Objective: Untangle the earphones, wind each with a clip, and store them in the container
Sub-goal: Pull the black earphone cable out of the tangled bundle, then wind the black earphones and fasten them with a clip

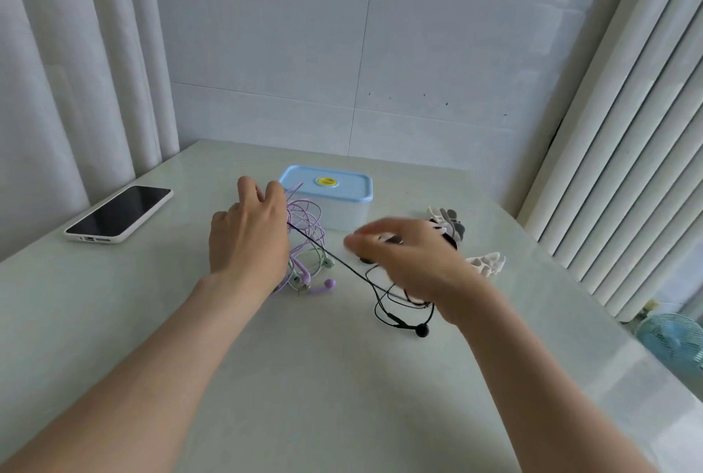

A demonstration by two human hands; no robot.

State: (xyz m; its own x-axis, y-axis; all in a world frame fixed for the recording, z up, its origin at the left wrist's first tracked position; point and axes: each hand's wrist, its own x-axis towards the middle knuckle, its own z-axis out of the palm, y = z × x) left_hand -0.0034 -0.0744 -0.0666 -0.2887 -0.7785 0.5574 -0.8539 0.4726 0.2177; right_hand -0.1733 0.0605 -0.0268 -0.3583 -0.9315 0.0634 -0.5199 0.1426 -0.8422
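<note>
Black cable (344,267) runs tight from the purple tangle (306,229), gripped by the left hand (247,233), to the right hand (411,259), which pinches it.

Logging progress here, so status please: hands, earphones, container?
Left hand shut on purple-green tangle. Right hand pulling black earphone, cord taut. Container lidded, clips unused.
</note>
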